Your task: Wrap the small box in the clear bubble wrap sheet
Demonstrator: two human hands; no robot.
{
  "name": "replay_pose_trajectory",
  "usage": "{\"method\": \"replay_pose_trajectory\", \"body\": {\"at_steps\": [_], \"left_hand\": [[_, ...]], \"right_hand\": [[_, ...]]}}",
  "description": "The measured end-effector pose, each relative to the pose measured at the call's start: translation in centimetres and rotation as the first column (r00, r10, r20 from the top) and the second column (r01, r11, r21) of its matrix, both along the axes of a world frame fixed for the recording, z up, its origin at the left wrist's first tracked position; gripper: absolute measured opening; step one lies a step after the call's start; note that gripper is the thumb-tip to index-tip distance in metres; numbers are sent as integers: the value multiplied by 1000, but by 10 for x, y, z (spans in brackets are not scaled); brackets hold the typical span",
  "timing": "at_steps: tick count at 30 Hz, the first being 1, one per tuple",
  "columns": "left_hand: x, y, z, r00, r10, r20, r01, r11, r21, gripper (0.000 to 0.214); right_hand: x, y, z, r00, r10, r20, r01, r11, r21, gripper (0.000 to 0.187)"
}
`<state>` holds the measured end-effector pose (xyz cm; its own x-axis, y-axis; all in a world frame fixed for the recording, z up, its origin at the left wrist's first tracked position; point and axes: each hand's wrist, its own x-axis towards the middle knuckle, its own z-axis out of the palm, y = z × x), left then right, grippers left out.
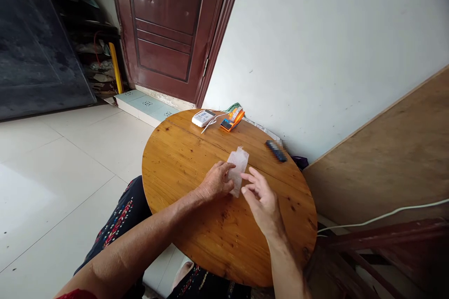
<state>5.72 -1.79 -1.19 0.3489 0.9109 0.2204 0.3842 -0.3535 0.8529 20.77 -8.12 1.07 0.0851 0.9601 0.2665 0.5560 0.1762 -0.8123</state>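
Note:
A flat, whitish, see-through plastic bag point(239, 161) lies on the round wooden table point(182, 159), its narrow tab pointing to the far side. My left hand point(218, 181) holds the bag down by its left side, with index finger and thumb on the plastic. Just off the bag's right edge is my right hand point(260, 196), its fingers bent but apart and nothing seen between them. The undersides of my left fingers are hidden.
At the table's far edge sit a white boxy device point(203, 118) with a cord and an orange tape dispenser point(232, 121). A dark blurred object point(276, 150) lies to the right. The wall point(298, 56) runs close behind the table.

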Motion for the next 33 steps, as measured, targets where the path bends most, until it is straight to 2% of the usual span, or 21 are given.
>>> {"method": "replay_pose_trajectory", "body": {"at_steps": [4, 10, 15, 19, 25, 29, 33], "left_hand": [[2, -1, -5, 999, -3, -32, 5, 997, 83, 55], [2, -2, -4, 996, 2, -90, 6, 997, 83, 60], [2, 0, -5, 992, -18, -125, 40, 984, 172, 73], [3, 2, -6, 993, -71, -90, 81, 990, 118, 75], [6, 4, -3, 989, -105, -107, 109, 993, 34, 74], [6, 3, -5, 994, -52, -100, 65, 989, 130, 70], [5, -2, -1, 991, -15, -129, 47, 968, 247, 60]], "right_hand": [[18, 1, -4, 992, -116, -46, 117, 993, 24, 48], [11, 19, -11, 990, -100, 98, 91, 991, 95, 46], [9, 28, -12, 981, -120, 152, 101, 986, 130, 45], [11, 28, -13, 979, -96, 182, 77, 991, 112, 43], [8, 34, -10, 965, -71, 254, 29, 986, 166, 41], [7, 40, -11, 945, -17, 327, -27, 991, 130, 43], [7, 41, -15, 924, -37, 381, -13, 992, 126, 42]]}}
